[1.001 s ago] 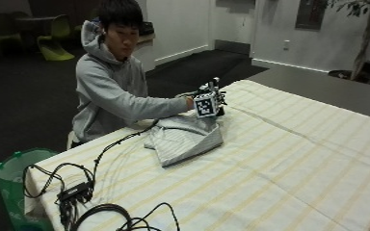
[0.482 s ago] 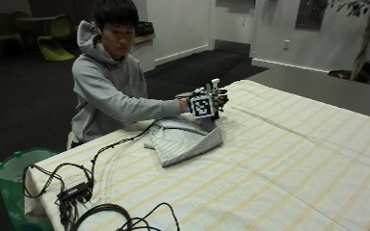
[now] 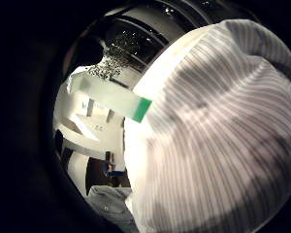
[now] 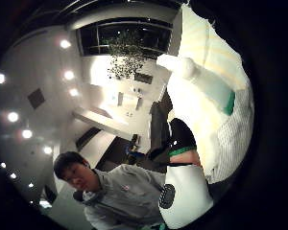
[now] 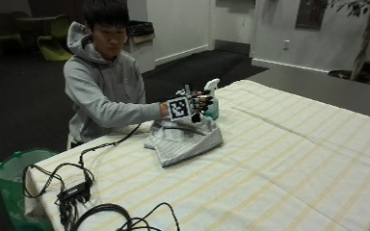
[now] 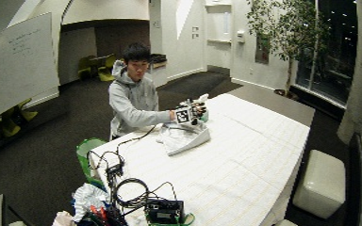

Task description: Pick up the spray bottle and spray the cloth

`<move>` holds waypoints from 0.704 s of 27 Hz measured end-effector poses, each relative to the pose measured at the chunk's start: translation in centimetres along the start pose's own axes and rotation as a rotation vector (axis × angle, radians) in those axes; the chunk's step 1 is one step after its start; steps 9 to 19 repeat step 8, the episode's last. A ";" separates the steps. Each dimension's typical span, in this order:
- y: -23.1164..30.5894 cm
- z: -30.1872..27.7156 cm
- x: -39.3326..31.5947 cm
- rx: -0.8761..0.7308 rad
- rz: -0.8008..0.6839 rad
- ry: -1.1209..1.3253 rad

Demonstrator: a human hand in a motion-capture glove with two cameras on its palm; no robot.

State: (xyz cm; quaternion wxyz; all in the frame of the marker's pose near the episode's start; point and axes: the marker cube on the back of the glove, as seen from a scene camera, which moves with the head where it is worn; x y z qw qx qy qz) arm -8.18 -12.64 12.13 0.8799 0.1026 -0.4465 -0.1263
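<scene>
One tangle of black cables (image 5: 76, 192) sprawls at the near corner of the table (image 5: 287, 173), which wears a pale striped cover. A green bin (image 5: 12, 178) stands on the floor just beside that corner. Further in, the cloth (image 5: 184, 139), grey-and-white striped, sits folded in a rumpled heap on the table, right in front of the person (image 5: 101, 82). Directly above the cloth's far edge is the right hand (image 5: 194, 105), raised off the table, gloved fingers curled round the bottle (image 5: 210, 98). The bottle is upright in that grip, white spray head on top, pale green body showing past the fingers on the far side. It is up off the cloth, held over the heap's back edge, not resting on anything that can be seen. From the thumb-side palm camera the bottle's white head and green-banded body (image 4: 209, 84) sit close against the striped cover. The little-finger-side camera looks down on striped fabric filling most of its field, with a pale strip ending in green (image 3: 114, 99) alongside. The bare hand is hard to make out behind the cloth; whether it touches the cloth cannot be told. Beyond the table, a dark floor and a potted tree (image 5: 364, 33) by the far wall.
</scene>
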 end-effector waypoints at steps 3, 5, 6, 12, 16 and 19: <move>1.3 -0.7 -0.6 -0.023 -0.016 -0.001; 1.2 -0.9 -1.1 0.023 -0.027 -0.018; 1.0 -0.9 -1.4 0.055 -0.033 -0.026; 1.0 -0.8 -1.7 0.084 -0.042 -0.034; 1.0 -0.8 -1.7 0.084 -0.042 -0.034; 1.0 -0.8 -1.7 0.084 -0.042 -0.034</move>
